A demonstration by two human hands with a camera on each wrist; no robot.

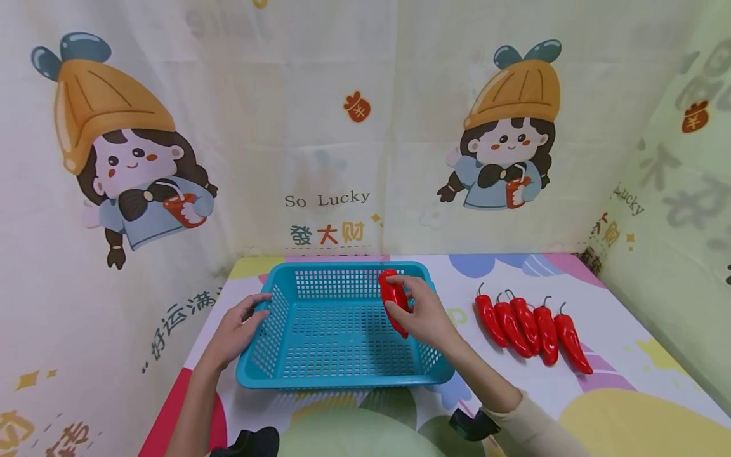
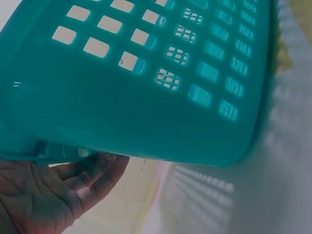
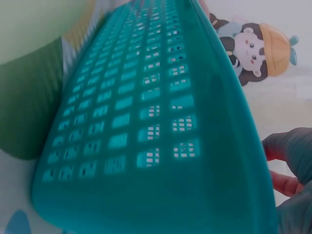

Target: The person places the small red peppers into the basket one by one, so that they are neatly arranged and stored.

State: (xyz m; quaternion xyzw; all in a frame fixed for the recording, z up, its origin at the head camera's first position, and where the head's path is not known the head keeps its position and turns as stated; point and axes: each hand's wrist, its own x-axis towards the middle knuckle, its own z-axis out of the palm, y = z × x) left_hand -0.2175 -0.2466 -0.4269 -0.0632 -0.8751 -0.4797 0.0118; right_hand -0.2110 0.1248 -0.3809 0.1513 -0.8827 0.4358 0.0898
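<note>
A red chili pepper (image 1: 393, 299) is pinched between the thumb and fingers of my right hand (image 1: 425, 314), above the right part of a blue-green plastic basket (image 1: 342, 382). My left hand (image 1: 235, 333) holds the basket's left rim, its fingers bent at the edge. In the left wrist view, the fingers of the left hand (image 2: 80, 187) meet the rim of the basket (image 2: 122, 117). The right wrist view shows part of the right hand (image 3: 292, 168) beyond the basket's rim (image 3: 239, 126); the pepper is hidden there. No peppers show inside the basket.
Several red chili peppers (image 1: 525, 324) lie side by side on the table to the right of the basket. A colourful patterned cloth (image 1: 605, 317) covers the table. Printed curtains (image 1: 400, 127) hang behind and at both sides.
</note>
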